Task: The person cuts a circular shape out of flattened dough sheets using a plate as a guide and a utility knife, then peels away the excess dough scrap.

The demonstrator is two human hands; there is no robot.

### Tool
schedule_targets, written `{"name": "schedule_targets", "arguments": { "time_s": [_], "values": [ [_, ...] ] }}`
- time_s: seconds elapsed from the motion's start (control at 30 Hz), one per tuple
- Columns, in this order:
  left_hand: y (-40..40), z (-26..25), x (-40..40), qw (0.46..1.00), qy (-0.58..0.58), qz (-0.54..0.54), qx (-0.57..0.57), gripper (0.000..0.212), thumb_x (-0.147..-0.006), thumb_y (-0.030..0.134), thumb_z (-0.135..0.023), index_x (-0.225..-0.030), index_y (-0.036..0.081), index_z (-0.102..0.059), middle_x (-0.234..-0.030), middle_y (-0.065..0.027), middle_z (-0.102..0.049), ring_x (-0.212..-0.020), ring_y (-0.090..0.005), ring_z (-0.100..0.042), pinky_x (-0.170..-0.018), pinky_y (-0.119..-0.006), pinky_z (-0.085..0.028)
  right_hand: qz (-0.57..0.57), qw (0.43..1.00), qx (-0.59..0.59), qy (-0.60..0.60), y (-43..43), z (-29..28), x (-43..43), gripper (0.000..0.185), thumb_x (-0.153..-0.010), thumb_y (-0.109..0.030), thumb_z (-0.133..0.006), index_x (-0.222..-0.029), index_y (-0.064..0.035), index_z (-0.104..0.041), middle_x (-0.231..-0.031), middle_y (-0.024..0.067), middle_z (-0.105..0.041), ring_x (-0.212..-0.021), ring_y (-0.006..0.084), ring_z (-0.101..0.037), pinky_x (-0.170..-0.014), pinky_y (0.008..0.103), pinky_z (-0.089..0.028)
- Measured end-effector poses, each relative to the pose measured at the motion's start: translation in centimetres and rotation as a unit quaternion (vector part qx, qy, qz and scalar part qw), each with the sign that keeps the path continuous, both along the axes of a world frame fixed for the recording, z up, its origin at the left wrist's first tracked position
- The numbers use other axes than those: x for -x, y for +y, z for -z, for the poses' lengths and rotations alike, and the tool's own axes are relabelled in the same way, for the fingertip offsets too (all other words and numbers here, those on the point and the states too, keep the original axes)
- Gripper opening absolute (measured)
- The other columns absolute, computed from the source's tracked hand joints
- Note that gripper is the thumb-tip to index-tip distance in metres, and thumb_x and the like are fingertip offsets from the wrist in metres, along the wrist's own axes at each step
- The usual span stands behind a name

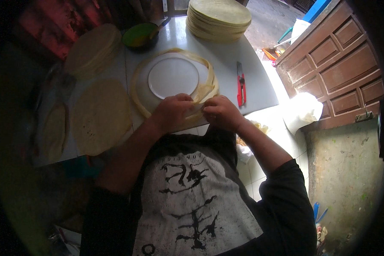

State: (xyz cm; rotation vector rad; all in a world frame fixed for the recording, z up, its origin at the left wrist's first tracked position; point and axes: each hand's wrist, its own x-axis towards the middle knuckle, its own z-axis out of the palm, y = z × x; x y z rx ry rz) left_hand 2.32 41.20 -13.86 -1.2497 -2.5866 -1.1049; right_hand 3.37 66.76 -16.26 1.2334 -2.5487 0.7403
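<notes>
A white round plate (pixel 173 77) lies upside down or flat on the table in front of me; which way up, I cannot tell. Around it runs a loose ring of thin yellowish dough sheet strip (pixel 136 92). My left hand (pixel 176 112) pinches the near part of that strip between thumb and fingers. Close by on the right, my right hand (pixel 222 112) grips the same strip, its fingers curled. Some of the dough is bunched up between and just above both hands. A red-handled utility knife (pixel 241 84) lies to the right of the ring, touched by neither hand.
Stacks of round thin dough sheets stand at the table's back right (pixel 219 19) and back left (pixel 94 48). A green bowl (pixel 140 35) with a utensil is between them. One round sheet (pixel 102 116) lies at the left. A brown panelled door (pixel 339 60) is at the right.
</notes>
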Motion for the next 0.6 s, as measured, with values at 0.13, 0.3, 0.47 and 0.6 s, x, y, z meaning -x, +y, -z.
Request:
{"name": "schedule_targets", "arguments": {
  "time_s": [0.13,0.3,0.47,0.6],
  "values": [
    [0.2,0.4,0.2,1.0,0.012,0.005,0.016,0.025,-0.079,0.004,-0.075,-0.104,0.003,-0.071,-0.107,-0.0188,-0.069,-0.095,-0.0372,-0.069,-0.083,-0.044,-0.058,-0.011,0.996,0.031,-0.079,0.1,0.0,1.3,0.007,-0.079,-0.007,-0.072,-0.084,-0.0067,-0.067,-0.086,0.0127,-0.065,-0.077,0.0354,-0.067,-0.069,0.0454,-0.054],
    [0.6,-0.6,-0.2,1.0,0.011,-0.014,0.004,0.024,-0.078,0.008,-0.078,-0.099,0.001,-0.068,-0.103,-0.019,-0.068,-0.093,-0.0373,-0.069,-0.08,-0.043,-0.057,0.053,0.994,0.072,-0.06,-1.3,-1.5,1.9,0.007,-0.082,-0.008,-0.07,-0.085,-0.0062,-0.065,-0.085,0.0145,-0.063,-0.075,0.038,-0.066,-0.068,0.0479,-0.053],
    [1.0,-0.8,-0.2,0.994,-0.036,-0.097,-0.02,0.017,-0.084,0.005,-0.07,-0.1,0.004,-0.064,-0.098,-0.0193,-0.067,-0.093,-0.0405,-0.067,-0.082,-0.045,-0.055,0.185,0.979,0.076,-0.041,-1.8,-1.7,0.3,0.016,-0.077,-0.004,-0.076,-0.092,-0.0049,-0.068,-0.094,0.0145,-0.067,-0.084,0.0359,-0.067,-0.073,0.0435,-0.054],
    [1.2,-1.2,0.2,0.981,-0.114,-0.138,-0.069,0.023,-0.089,0.002,-0.066,-0.111,0.003,-0.061,-0.103,-0.0213,-0.068,-0.098,-0.0411,-0.066,-0.086,-0.044,-0.054,0.023,0.997,0.079,0.014,-1.9,-0.2,-1.2,0.018,-0.073,-0.006,-0.079,-0.086,-0.0068,-0.067,-0.092,0.0095,-0.067,-0.086,0.0336,-0.066,-0.076,0.0437,-0.053]
  ]
}}
